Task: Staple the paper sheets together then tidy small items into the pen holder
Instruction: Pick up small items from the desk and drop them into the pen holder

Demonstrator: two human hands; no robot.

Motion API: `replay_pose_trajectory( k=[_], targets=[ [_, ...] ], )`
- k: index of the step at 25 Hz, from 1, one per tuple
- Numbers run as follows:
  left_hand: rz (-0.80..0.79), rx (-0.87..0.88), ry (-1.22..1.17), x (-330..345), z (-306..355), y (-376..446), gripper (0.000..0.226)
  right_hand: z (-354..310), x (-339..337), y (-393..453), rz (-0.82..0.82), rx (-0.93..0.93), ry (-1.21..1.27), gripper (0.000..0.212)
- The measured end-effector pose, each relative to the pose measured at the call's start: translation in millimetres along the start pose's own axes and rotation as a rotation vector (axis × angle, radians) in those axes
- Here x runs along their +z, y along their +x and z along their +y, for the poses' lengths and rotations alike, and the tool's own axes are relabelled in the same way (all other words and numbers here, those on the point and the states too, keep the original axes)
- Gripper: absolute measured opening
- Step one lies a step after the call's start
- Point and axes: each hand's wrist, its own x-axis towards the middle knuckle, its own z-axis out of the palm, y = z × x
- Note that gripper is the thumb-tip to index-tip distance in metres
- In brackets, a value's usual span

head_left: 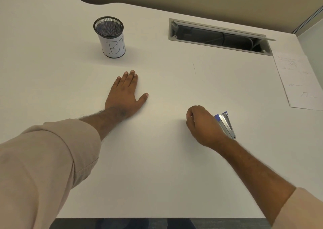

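Note:
My left hand (125,93) lies flat, fingers straight, pressing on white paper sheets (162,87) that barely stand out from the white desk (52,63). My right hand (202,124) rests on the desk to the right with its fingers curled under. Whether they pinch anything is hidden. A blue and silver stapler (227,125) lies just right of that hand, beside its knuckles. The black mesh pen holder (111,36), wrapped in a white label with handwritten letters, stands upright at the back left, beyond my left hand.
A rectangular cable opening (220,36) with its flap raised is cut into the desk at the back right. A separate sheet with faint scribbles (298,82) lies at the right edge. The desk's front edge (157,217) runs close to my body.

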Motion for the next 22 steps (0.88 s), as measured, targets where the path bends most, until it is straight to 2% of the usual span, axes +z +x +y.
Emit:
replay_pose_trajectory(
  k=[7,17,22],
  targets=[
    [0.022,0.002,0.003,0.7,-0.3,-0.6,0.082,-32.0,-11.6,68.4,0.055,-0.054,0.069,0.010],
    [0.007,-0.006,-0.026,0.9,0.3,0.0,0.084,-144.4,-38.8,215.9,0.130,-0.240,0.248,0.014],
    [0.010,-0.003,-0.061,0.9,-0.7,0.7,0.083,-182.0,-32.4,275.8,0.094,-0.278,0.306,0.023]
  ],
)
